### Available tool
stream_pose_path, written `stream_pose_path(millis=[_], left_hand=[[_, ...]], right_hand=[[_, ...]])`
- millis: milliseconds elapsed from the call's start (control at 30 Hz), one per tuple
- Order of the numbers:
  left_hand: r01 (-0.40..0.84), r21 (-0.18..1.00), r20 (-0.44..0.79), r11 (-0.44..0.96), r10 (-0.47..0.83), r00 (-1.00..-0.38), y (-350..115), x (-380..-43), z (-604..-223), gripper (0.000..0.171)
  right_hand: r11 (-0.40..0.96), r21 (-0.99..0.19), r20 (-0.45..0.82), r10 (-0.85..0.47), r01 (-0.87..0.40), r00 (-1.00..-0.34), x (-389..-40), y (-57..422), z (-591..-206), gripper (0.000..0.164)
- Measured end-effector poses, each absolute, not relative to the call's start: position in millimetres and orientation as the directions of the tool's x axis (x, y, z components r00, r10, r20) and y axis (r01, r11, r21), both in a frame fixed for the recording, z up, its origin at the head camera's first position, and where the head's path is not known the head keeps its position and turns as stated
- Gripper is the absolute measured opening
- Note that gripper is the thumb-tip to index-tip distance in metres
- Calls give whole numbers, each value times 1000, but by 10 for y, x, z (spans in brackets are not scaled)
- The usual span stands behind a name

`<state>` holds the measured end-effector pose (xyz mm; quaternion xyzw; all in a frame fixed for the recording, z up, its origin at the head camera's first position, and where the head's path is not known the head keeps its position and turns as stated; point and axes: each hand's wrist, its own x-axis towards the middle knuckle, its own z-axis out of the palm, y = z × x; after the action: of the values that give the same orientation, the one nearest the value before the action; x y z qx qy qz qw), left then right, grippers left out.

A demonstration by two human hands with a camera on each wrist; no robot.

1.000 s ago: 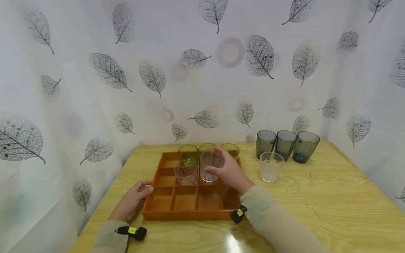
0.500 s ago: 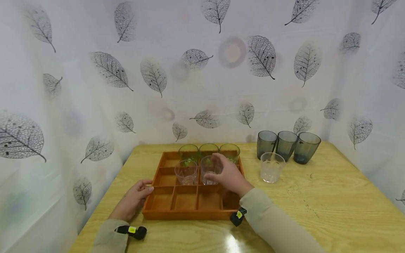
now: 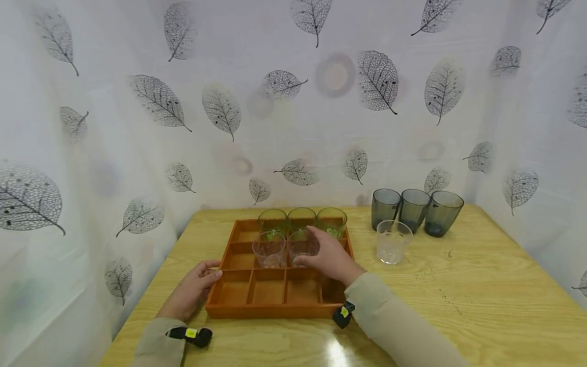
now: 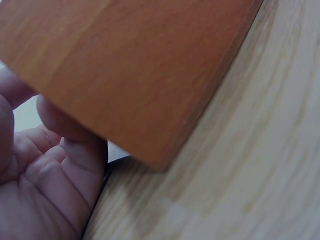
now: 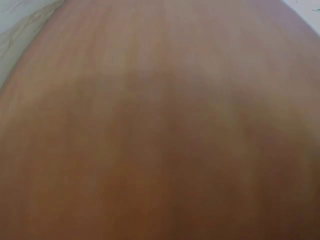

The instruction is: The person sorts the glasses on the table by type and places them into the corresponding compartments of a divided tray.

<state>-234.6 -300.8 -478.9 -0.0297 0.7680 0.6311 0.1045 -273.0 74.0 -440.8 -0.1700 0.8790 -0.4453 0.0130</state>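
My right hand (image 3: 332,257) grips a clear glass (image 3: 299,248) by its sides, thumb toward me. That glass stands low in a middle-row compartment of the orange-brown wooden tray (image 3: 270,311). Directly to its left is another clear glass (image 3: 269,248), upright in its own compartment. My left hand (image 3: 190,289) rests against the tray's left side, thumb and fingertips touching it. In the left wrist view, relaxed fingers of the left hand (image 4: 50,170) press the tray wall (image 4: 130,75). A blurred brown surface (image 5: 160,125) fills the right wrist view, hiding the right hand.
Three green-tinted glasses, the nearest to the right one (image 3: 332,220) among them, occupy the tray's back row. A third clear glass (image 3: 393,243) stands on the wooden table (image 3: 481,285) right of the tray. Behind it are three grey glasses (image 3: 415,209). A leaf-patterned curtain (image 3: 293,127) encloses the table.
The clear glass in my right hand has gone down into the tray compartment and slightly left, and the hand lowered with it. My left hand has stayed at the tray's side.
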Motion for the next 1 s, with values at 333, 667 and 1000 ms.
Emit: stream_pose_path(millis=[333,667,1000], left_hand=[[-171,968,-190,183,96,-977,-2997,-2340,-4777,54],[-173,966,-195,191,100,-976,-3000,-2341,-4766,54],[-173,966,-196,191,105,-975,-3004,-2336,-4771,55]], right_hand=[[561,-782,133,-277,-272,-952,-2718,775,-4378,97],[422,-867,151,-282,-263,-948,-2668,859,-4283,105],[353,-893,180,-293,-281,-939,-2646,988,-4240,104]])
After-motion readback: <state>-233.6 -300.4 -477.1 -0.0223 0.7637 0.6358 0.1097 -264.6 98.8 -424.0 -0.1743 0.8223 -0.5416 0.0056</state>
